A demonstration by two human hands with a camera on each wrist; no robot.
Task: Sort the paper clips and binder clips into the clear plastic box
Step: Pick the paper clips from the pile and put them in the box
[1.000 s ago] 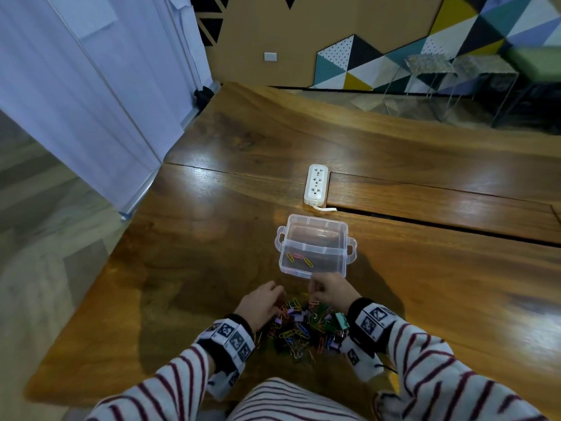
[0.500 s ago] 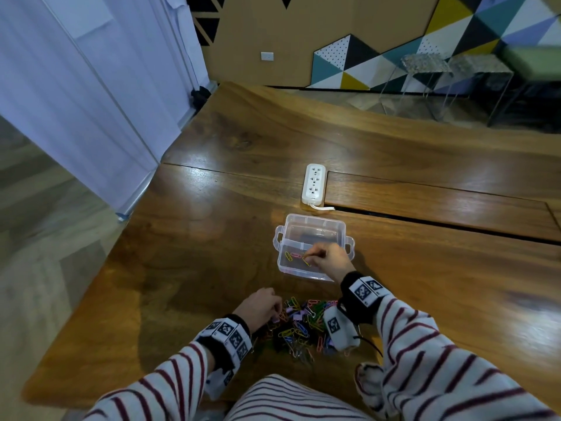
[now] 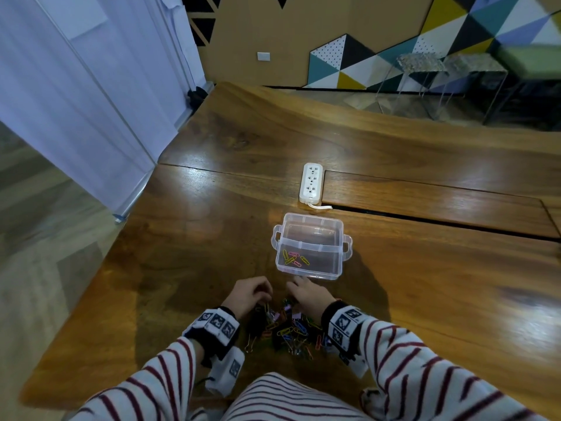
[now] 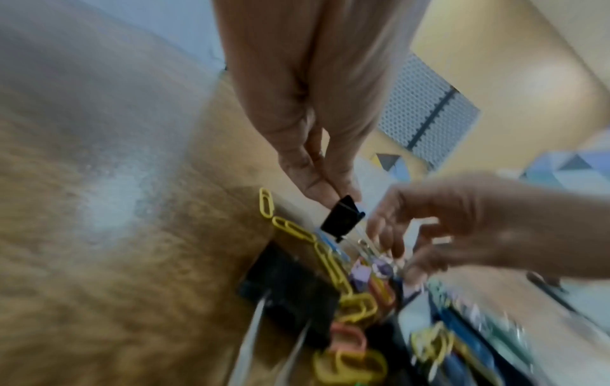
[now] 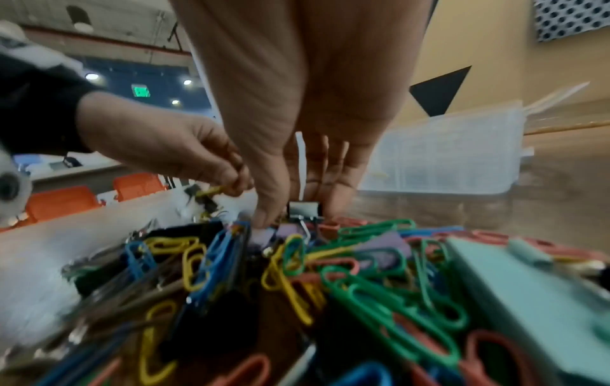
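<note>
We're at the pile (image 3: 287, 328) now, both hands down among the mixed clips on the worktop (image 3: 188, 268), just in front of the clear plastic box (image 3: 309, 247). Our left hand (image 3: 249, 296) pinches a small black binder clip (image 4: 341, 218) between thumb and fingertip, lifted just clear of the heap, and a chain of yellow paper clips (image 4: 298, 231) trails beside it. Whether that chain is hooked to the binder clip, we cannot tell. Our right hand (image 3: 309, 296) reaches in with fingers pointing down, thumb and fingertips closing around a silver-faced binder clip (image 5: 303, 209) at the far edge of the pile; it looks like a grip forming, not yet a lift.

The box stands open, divided in two. The near compartment holds a handful of yellow, pink and orange paper clips (image 3: 294, 259); the far compartment looks bare. So we judge the sorting is barely begun, with most of the pile still to go.

Next, we reckon, the binder clips go across the divider into the far compartment, kept apart from the paper clips, and any snagged paper clips need shaking off first.

Writing? Square coded markers on the wristbands (image 3: 217, 325), and a white power strip (image 3: 311, 183) beyond the box with no legible brand.
</note>
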